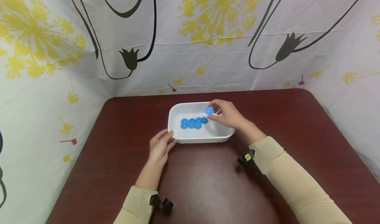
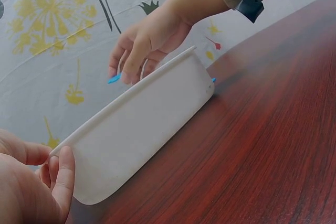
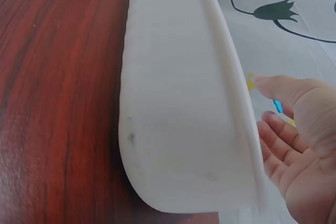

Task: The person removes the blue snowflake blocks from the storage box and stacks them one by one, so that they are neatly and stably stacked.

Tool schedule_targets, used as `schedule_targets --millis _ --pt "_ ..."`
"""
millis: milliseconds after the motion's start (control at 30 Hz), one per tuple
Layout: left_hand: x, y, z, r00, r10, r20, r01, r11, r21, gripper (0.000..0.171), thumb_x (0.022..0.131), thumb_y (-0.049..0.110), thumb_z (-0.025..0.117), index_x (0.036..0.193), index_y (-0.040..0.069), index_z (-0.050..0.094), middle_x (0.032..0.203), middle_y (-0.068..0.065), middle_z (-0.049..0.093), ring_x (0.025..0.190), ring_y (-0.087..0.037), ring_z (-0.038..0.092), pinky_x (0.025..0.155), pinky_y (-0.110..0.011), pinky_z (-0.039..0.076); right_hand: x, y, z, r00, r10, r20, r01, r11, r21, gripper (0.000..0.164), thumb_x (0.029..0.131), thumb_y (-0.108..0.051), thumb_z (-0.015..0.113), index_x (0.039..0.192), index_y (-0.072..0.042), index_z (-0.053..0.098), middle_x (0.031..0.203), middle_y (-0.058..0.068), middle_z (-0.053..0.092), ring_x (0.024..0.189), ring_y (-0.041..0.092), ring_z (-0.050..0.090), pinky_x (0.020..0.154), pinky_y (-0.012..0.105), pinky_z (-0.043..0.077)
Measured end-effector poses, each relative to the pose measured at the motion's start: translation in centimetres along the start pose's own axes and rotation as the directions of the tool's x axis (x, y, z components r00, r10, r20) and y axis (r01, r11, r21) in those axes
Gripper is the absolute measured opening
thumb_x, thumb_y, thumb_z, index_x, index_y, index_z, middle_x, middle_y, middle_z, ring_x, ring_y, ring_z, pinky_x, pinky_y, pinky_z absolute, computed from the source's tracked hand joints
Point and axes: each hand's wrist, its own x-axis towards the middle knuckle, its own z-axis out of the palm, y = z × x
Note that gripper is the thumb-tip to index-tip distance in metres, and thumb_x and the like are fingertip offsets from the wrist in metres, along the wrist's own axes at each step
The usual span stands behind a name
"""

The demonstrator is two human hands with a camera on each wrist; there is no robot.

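A white plastic tray [image 1: 205, 140] with rounded corners stands on the table. My left hand [image 1: 160, 146] grips its near left corner, the thumb at the rim and the fingers against the outer wall; the left wrist view shows the same grip by the left hand [image 2: 37, 182]. Over the tray's right half, my right hand [image 1: 227, 113] pinches a blue notched plastic disc [image 1: 209, 110] between thumb and fingers. Several more blue discs [image 1: 192, 123] lie clustered on the tray floor. The tray wall hides the cluster in both wrist views.
The dark red wooden table [image 1: 118, 144] reaches back to a white cloth [image 1: 166, 29] with yellow and grey flower prints, which also hangs at both sides. A small blue bit [image 2: 213, 80] shows beyond the tray's far end in the left wrist view; its kind is unclear.
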Motion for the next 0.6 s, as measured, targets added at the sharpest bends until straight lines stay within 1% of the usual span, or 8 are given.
schedule_targets --millis 267,467,600 --pt "-0.1 0.0 0.0 1.0 -0.008 -0.002 0.008 1.0 0.013 0.035 0.095 0.002 0.069 0.126 -0.005 0.056 0.102 -0.012 0.057 0.088 -0.019 0.062 0.082 -0.029 0.062 -0.4 0.3 -1.1 0.999 0.033 -0.025 -0.033 0.999 -0.019 0.039 0.084 -0.008 0.083 0.117 0.001 0.063 0.096 0.013 0.065 0.088 0.026 0.065 0.08 0.04 0.06" --pt "0.0 0.1 0.1 1.0 -0.012 -0.006 0.012 1.0 0.009 0.038 0.095 0.003 0.069 0.129 -0.006 0.054 0.102 -0.012 0.056 0.086 -0.018 0.062 0.082 -0.029 0.062 -0.7 0.5 -1.8 0.998 0.047 -0.051 -0.047 0.999 -0.006 0.039 0.084 -0.007 0.082 0.117 0.001 0.063 0.099 0.013 0.065 0.091 0.027 0.064 0.082 0.043 0.06" --pt "0.0 0.1 0.1 1.0 -0.013 -0.007 0.013 1.0 0.01 0.041 0.095 0.003 0.069 0.131 -0.006 0.053 0.102 -0.012 0.056 0.086 -0.017 0.062 0.081 -0.028 0.062 -1.0 0.9 -2.1 0.996 0.049 -0.08 -0.05 0.999 -0.01 0.038 0.084 -0.006 0.083 0.116 0.003 0.063 0.101 0.015 0.064 0.093 0.028 0.063 0.082 0.042 0.059"
